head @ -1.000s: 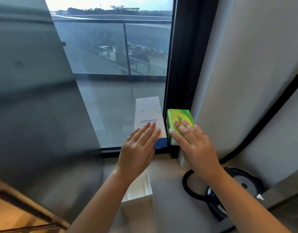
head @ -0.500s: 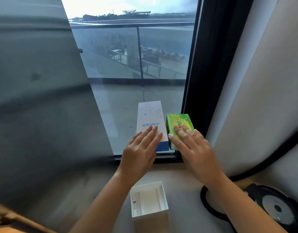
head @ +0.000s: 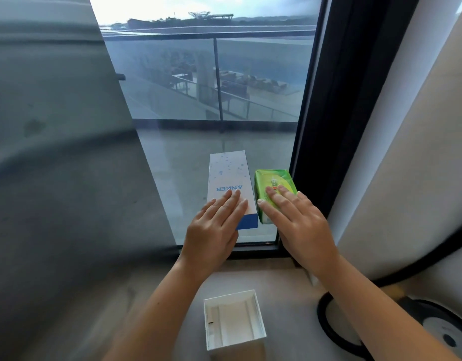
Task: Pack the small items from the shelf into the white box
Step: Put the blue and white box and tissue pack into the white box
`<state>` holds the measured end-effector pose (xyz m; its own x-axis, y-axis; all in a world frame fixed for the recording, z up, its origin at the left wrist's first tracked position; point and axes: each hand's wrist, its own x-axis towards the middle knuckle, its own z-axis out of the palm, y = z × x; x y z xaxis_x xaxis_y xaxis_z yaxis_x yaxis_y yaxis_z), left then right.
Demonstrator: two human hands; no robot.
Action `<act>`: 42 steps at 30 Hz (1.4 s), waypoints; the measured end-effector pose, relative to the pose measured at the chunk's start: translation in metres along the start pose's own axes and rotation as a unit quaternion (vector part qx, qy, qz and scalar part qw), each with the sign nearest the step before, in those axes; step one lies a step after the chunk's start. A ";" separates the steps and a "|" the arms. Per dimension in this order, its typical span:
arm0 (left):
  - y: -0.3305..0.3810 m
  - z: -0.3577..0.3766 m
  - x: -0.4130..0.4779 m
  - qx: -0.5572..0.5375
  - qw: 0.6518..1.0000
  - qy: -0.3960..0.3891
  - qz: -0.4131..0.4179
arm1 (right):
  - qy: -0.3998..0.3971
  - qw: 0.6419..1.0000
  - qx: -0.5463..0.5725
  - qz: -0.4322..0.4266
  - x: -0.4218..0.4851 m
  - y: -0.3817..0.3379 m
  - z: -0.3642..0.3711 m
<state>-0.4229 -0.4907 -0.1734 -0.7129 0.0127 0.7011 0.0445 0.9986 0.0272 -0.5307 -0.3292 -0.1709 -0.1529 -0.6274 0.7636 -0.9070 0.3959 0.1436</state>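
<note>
Head view: white box [head: 230, 295] is sitting open-topped on the grey surface [head: 276, 282] between the forearms, while beyond it the left hand [head: 214, 230] is lying flat, fingers straight, on the Anker box [head: 228, 175] and the right hand [head: 300, 225] likewise on the green pack [head: 274, 177], just beside it at the window [head: 211, 100].

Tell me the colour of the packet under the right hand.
The packet is bright green with yellowish patches; the head view shows it.

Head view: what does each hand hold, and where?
Nothing gripped: left hand flat on near end of Anker box, right hand likewise on green packet.
</note>
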 end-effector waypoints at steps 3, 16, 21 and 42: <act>-0.003 0.009 0.010 0.022 1.000 0.002 -0.017 | -0.007 1.000 0.023 0.001 0.008 0.018 0.012; 0.003 0.102 -0.013 0.081 0.994 0.018 -0.078 | 0.005 0.995 0.083 -0.061 -0.034 0.069 0.108; -0.014 0.151 -0.037 0.090 0.994 0.008 -0.063 | -0.002 0.994 0.091 -0.067 -0.068 0.069 0.157; -0.084 0.430 -0.248 0.073 0.997 0.017 -0.002 | 0.007 0.997 0.053 -0.062 -0.288 0.043 0.420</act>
<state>-0.5507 -0.5556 -0.6566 -0.6882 0.0085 0.7255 -0.0625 0.9955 -0.0710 -0.6903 -0.4132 -0.6492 -0.0318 -0.6570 0.7532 -0.9549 0.2426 0.1713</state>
